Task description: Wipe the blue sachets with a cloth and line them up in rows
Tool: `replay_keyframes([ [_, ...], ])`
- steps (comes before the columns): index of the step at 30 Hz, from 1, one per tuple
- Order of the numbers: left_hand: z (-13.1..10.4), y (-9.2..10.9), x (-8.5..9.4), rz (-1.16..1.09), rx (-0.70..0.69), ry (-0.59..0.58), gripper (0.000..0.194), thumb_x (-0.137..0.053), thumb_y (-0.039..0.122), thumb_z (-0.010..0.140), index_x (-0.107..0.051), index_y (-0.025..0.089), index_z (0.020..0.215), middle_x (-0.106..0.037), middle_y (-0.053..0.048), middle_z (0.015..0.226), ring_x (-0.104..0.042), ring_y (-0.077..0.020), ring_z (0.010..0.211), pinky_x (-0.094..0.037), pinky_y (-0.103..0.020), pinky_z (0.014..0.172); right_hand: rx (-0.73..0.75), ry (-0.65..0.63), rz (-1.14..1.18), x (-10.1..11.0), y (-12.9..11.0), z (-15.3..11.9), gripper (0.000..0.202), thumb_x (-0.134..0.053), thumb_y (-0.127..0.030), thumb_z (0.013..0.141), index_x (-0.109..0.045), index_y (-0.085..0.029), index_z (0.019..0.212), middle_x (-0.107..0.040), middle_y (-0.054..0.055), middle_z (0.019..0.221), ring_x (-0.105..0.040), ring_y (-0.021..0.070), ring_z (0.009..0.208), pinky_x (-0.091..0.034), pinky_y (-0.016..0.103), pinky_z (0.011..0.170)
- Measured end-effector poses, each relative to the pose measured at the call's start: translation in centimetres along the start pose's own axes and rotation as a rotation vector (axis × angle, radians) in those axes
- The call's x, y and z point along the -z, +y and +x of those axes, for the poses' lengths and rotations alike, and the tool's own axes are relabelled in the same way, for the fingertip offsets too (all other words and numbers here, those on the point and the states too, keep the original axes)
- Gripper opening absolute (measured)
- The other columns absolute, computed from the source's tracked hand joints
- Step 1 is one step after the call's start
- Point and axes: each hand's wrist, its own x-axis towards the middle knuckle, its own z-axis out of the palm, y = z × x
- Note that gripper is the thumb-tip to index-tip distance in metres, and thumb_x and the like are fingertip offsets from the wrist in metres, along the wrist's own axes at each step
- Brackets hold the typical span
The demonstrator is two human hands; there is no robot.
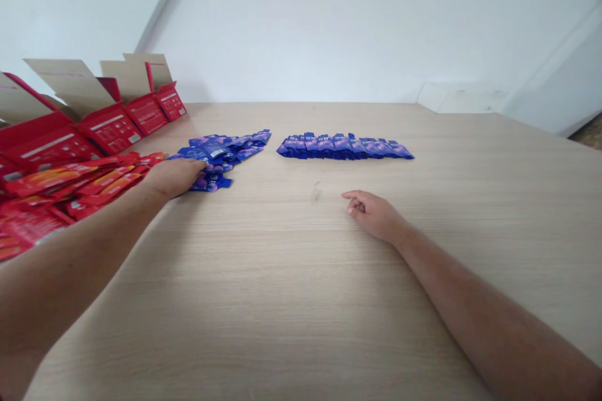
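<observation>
My left hand reaches to a loose pile of small blue-and-purple packets. Its fingers are bent together over packets at the pile's near left side, and the thumb and part of the fingertips are hidden. To the right, a long overlapping row of the same blue packets lies on the table. Below that row, my right hand hovers close over the wood with nothing in it. Its index finger points left and the other fingers are loosely curled.
Red packets are heaped at the left, under and beside my left forearm. Behind them stand several red cartons with raised flaps. A whitish clear object is at the back right of the wooden table, against the white wall.
</observation>
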Motion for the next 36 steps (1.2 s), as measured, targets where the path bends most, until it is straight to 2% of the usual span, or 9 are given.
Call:
replay_keyframes([
  [5,-1.6,4.3,1.6,-0.028,0.127,0.141,0.041,-0.036,0.04,0.102,-0.06,0.014,0.123,-0.071,-0.009,0.102,-0.063,-0.0238,0.089,-0.047,-0.033,0.083,0.006,0.058,0.086,0.3,-0.7,-0.2,0.035,-0.06,-0.028,0.088,-0.068,-0.021,0.122,-0.072,0.004,0.095,-0.065,0.0179,0.082,-0.051,0.034,0.079],
  [7,-2.6,8.6,2.5,-0.121,0.137,0.171,0.045,-0.036,0.05,0.101,-0.061,0.016,0.117,-0.071,-0.008,0.095,-0.065,-0.0236,0.084,-0.047,-0.03,0.074,0.004,0.084,0.136,0.1,-1.7,-0.2,0.032,-0.06,-0.031,0.09,-0.069,-0.021,0.119,-0.072,0.005,0.095,-0.066,0.0184,0.084,-0.052,0.035,0.08],
  [9,-3.9,14.0,3.3,-0.56,0.129,0.144,0.042,-0.048,0.053,0.096,-0.063,0.017,0.109,-0.072,-0.006,0.089,-0.067,-0.0232,0.079,-0.048,-0.03,0.069,0.003,0.092,0.202,-0.5,-3.3,-0.1,0.032,-0.058,-0.035,0.093,-0.067,-0.021,0.121,-0.071,0.005,0.094,-0.067,0.0178,0.082,-0.054,0.034,0.077],
  [12,-5.6,22.2,4.2,-1.111,-0.08,0.007,0.041,-0.053,0.054,0.093,-0.066,0.019,0.11,-0.074,-0.004,0.091,-0.068,-0.0212,0.078,-0.05,-0.03,0.067,0.005,0.066,0.31,-1.4,-6.1,-0.1,0.038,-0.052,-0.042,0.097,-0.061,-0.022,0.127,-0.07,0.003,0.091,-0.067,0.0163,0.075,-0.054,0.03,0.062],
  [16,-6.1,28.6,4.7,-1.268,-0.174,-0.001,0.032,-0.059,0.045,0.091,-0.068,0.018,0.104,-0.074,-0.005,0.09,-0.067,-0.0201,0.079,-0.05,-0.031,0.068,-0.052,0.065,0.489,-1.8,-8.2,-0.6,0.026,-0.054,-0.041,0.096,-0.062,-0.022,0.112,-0.065,0.0,0.079,-0.062,0.0134,0.062,-0.051,0.027,0.052],
  [21,-5.4,30.3,4.8,-1.37,-0.129,0.03,0.035,-0.058,0.05,0.092,-0.066,0.018,0.102,-0.072,-0.004,0.086,-0.065,-0.0183,0.073,-0.048,-0.029,0.063,-0.146,0.267,0.446,-1.2,-7.2,-0.9,0.03,-0.06,-0.039,0.092,-0.047,-0.024,0.115,-0.057,-0.007,0.068,-0.055,0.0122,0.053,-0.045,0.026,0.05],
  [28,-4.9,30.4,3.7,-1.473,-0.161,-0.033,0.037,-0.059,0.05,0.092,-0.067,0.018,0.108,-0.074,-0.005,0.094,-0.067,-0.0191,0.08,-0.051,-0.03,0.07,-0.211,0.201,0.424,-1.4,-5.8,0.0,0.032,-0.059,-0.042,0.092,-0.05,-0.024,0.116,-0.062,-0.004,0.076,-0.055,0.0123,0.055,-0.044,0.026,0.05],
  [32,-4.8,30.5,2.9,-1.495,-0.167,-0.025,0.035,-0.061,0.05,0.09,-0.067,0.019,0.104,-0.072,-0.004,0.092,-0.066,-0.0189,0.08,-0.053,-0.031,0.07,-0.217,0.096,0.402,-1.3,-5.9,0.0,0.022,-0.057,-0.045,0.094,-0.058,-0.023,0.093,-0.059,-0.004,0.063,-0.052,0.0119,0.05,-0.041,0.025,0.048],
  [36,-5.2,31.2,1.9,-1.743,-0.18,-0.197,0.04,-0.06,0.055,0.09,-0.061,0.019,0.106,-0.065,-0.002,0.083,-0.064,-0.0146,0.069,-0.057,-0.028,0.061,-0.227,0.126,0.338,2.0,-4.6,1.3,0.028,-0.055,-0.049,0.096,-0.062,-0.023,0.091,-0.055,-0.005,0.055,-0.05,0.0117,0.046,-0.038,0.024,0.045],
])
